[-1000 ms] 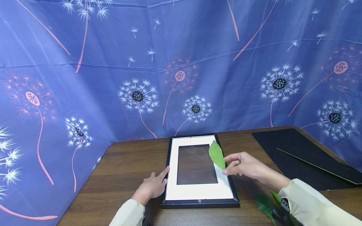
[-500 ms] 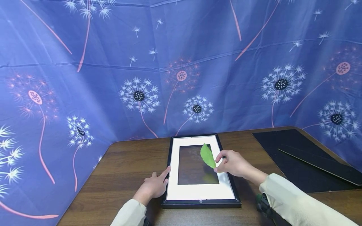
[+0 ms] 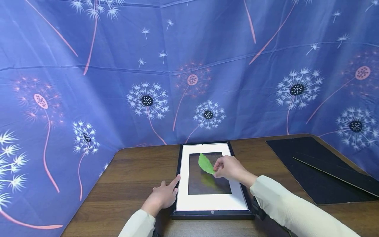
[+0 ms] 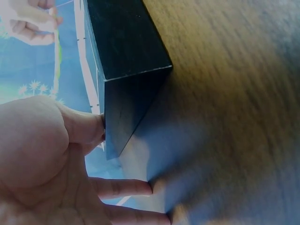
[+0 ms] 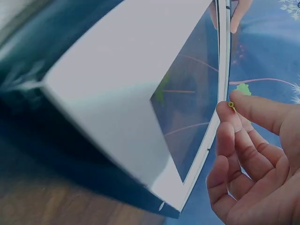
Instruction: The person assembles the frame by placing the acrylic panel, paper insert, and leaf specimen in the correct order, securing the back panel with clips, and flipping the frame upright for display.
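Note:
Over the middle opening of a black picture frame my right hand pinches a green leaf by its stem between thumb and forefinger. In the right wrist view the cut stem end pokes out of the pinch, and the other fingers curl loosely. A white mat with a rectangular opening lies inside the frame, and the leaf's reflection shows in the dark pane. My left hand rests at the frame's left side, fingers straight; in the left wrist view two fingertips touch the tabletop.
A flat black board lies on the wooden table at the right, with a narrow raised black flap on it. A blue dandelion-print cloth hangs behind the table's back edge.
My right hand has carried the leaf leftward from the frame's right side to over its opening, and the leaf has tilted further left. The left hand stays at the frame's left edge.

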`<state>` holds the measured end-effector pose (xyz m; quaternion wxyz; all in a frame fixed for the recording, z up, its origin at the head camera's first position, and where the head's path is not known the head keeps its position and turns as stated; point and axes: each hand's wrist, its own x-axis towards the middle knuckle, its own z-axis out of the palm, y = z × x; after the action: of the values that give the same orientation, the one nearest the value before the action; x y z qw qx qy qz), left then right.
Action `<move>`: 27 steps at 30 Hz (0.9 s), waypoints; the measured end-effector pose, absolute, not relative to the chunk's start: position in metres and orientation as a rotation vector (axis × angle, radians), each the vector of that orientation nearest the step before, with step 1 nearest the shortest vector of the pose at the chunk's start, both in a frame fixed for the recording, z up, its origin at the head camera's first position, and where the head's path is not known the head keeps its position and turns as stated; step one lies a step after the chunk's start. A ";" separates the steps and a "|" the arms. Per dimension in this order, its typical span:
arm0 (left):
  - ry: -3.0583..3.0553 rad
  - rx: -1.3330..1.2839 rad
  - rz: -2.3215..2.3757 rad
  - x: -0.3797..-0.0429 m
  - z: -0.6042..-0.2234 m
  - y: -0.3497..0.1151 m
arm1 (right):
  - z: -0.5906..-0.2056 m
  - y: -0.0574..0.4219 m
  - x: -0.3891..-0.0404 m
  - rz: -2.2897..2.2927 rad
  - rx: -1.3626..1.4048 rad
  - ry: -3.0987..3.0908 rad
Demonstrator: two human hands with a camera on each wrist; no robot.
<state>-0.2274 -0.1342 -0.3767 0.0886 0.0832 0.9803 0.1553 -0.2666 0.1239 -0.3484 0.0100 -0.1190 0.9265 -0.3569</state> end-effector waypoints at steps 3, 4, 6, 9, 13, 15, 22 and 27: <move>2.927 0.266 0.432 -0.228 -0.377 -0.134 | -0.348 0.116 -0.272 -1.058 -0.340 2.921; 2.931 0.272 0.426 -0.227 -0.377 -0.134 | -0.348 0.113 -0.274 -1.028 -0.337 2.932; 2.939 0.281 0.414 -0.227 -0.377 -0.133 | -0.348 0.109 -0.277 -0.982 -0.316 2.943; 2.950 0.284 0.413 -0.228 -0.378 -0.132 | -0.348 0.103 -0.282 -0.914 -0.293 2.957; 2.954 0.265 0.430 -0.229 -0.379 -0.133 | -0.351 0.096 -0.288 -0.858 -0.289 2.975; 2.955 0.254 0.439 -0.229 -0.380 -0.133 | -0.352 0.093 -0.292 -0.856 -0.292 2.971; 2.951 0.267 0.444 -0.230 -0.381 -0.134 | -0.359 0.085 -0.301 -0.867 -0.274 2.959; 2.949 0.257 0.450 -0.230 -0.380 -0.133 | -0.362 0.081 -0.304 -0.848 -0.297 2.941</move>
<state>-0.2295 -0.1335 -0.3802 0.0736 0.0857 0.9822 0.1498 -0.3045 0.0813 -0.3619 0.0333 -0.0965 0.9558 -0.2756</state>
